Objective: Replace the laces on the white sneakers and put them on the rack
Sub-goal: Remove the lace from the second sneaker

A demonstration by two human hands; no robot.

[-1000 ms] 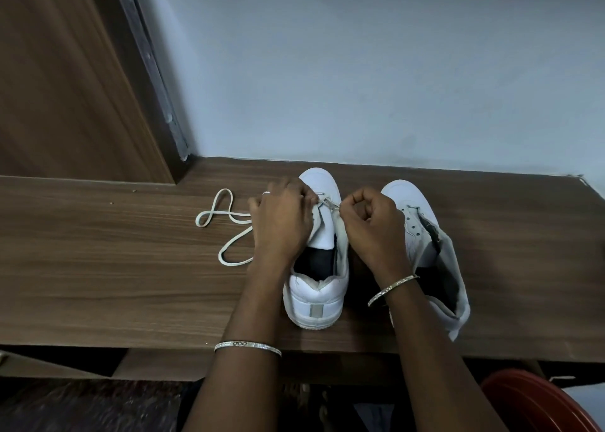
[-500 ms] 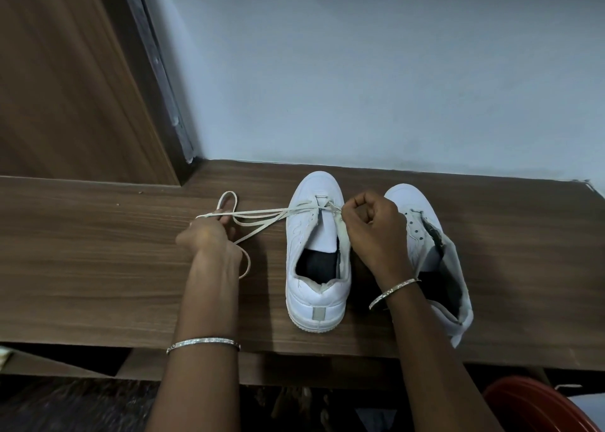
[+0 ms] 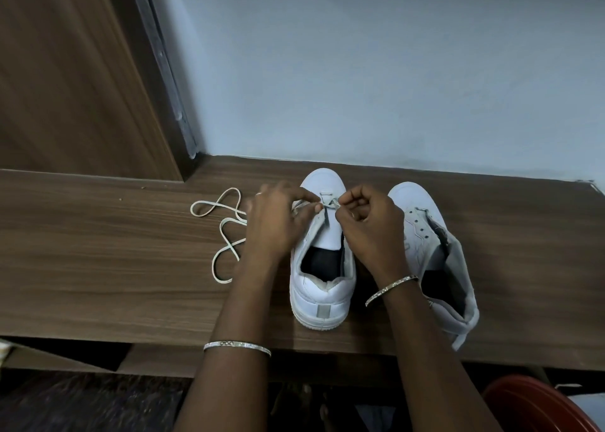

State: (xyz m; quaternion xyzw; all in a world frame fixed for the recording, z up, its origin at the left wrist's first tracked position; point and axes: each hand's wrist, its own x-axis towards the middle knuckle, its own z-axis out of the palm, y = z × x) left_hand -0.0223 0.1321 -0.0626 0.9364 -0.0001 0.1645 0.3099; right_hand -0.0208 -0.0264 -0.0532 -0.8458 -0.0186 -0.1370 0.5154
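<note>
The left sneaker (image 3: 322, 287) and the right sneaker (image 3: 422, 222), both white, sit side by side on the counter (image 3: 98, 251) near its near edge, toes toward the far wall. The left hand (image 3: 275, 222) has its grip closed, thumb and forefinger pinching the white lace (image 3: 226, 231) at the left sneaker's far eyelets. The right hand (image 3: 370, 225), fingers curled tight, pinches the same lace just opposite, and the rest trails in loose loops to the left.

On the worktop (image 3: 114, 267), the left sneaker (image 3: 322, 287) stands just beside the right sneaker (image 3: 422, 222), toes toward the wall (image 3: 360, 71); the lace (image 3: 213, 267) lies left.
</note>
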